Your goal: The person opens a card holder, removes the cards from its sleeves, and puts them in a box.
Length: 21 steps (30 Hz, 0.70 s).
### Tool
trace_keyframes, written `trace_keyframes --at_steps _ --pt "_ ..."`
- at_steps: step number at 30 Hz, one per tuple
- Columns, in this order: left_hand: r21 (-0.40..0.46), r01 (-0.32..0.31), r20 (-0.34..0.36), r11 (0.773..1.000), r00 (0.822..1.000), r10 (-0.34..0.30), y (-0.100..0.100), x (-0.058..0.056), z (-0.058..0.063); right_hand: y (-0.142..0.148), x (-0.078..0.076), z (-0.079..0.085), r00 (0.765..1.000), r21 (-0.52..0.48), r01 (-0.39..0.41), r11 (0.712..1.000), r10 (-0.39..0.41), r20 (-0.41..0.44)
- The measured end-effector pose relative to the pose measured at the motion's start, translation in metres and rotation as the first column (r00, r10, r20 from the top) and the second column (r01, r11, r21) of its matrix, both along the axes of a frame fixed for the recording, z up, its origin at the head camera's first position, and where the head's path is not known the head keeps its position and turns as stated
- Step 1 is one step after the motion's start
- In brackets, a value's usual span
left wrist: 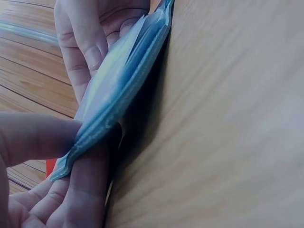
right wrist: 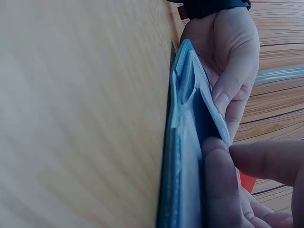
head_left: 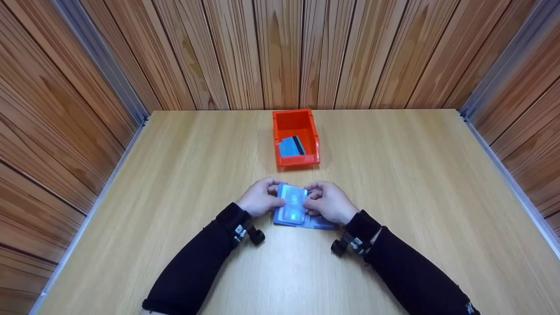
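Observation:
A blue card holder (head_left: 323, 223) with clear plastic sleeves (head_left: 294, 204) lies opened between the two hands near the middle of the table. My left hand (head_left: 259, 197) grips its left edge, thumb on the sleeves and fingers underneath. In the left wrist view that side of the holder (left wrist: 121, 97) is tilted up off the wood. My right hand (head_left: 331, 203) pinches the free edge of a sleeve page between thumb and index finger. From the right wrist view, a gap shows between this page (right wrist: 211, 111) and the layers beneath it.
Beyond the hands stands an orange-red open bin (head_left: 298, 162), with a blue card (head_left: 289, 147) bearing a black stripe inside. Wood-panelled walls (head_left: 280, 52) enclose the light wooden table (head_left: 197, 175) at the back and sides.

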State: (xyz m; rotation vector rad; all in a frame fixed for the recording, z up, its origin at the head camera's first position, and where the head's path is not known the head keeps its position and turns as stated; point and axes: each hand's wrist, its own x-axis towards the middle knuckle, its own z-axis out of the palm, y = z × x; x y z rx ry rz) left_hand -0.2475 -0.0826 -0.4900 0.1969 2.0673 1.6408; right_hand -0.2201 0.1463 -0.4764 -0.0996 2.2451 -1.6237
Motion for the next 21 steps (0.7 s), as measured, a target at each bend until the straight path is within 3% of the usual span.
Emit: trace_keyframes --at_steps 7,14,21 --pt "-0.006 0.004 -0.009 1.0 1.0 -0.004 0.0003 -0.0002 -0.0014 0.0006 -0.0006 -0.0022 0.999 -0.01 0.05 0.999 -0.05 0.021" --pt "0.012 0.01 -0.03 1.0 1.0 -0.009 0.0015 -0.0008 -0.0029 0.0007 0.0002 0.002 0.999 -0.035 0.036 0.999 -0.034 0.04" --pt "0.004 0.006 -0.018 1.0 1.0 -0.006 -0.0002 -0.0005 -0.0024 0.0006 -0.0013 -0.0041 0.997 -0.053 0.074 0.996 -0.072 0.04"
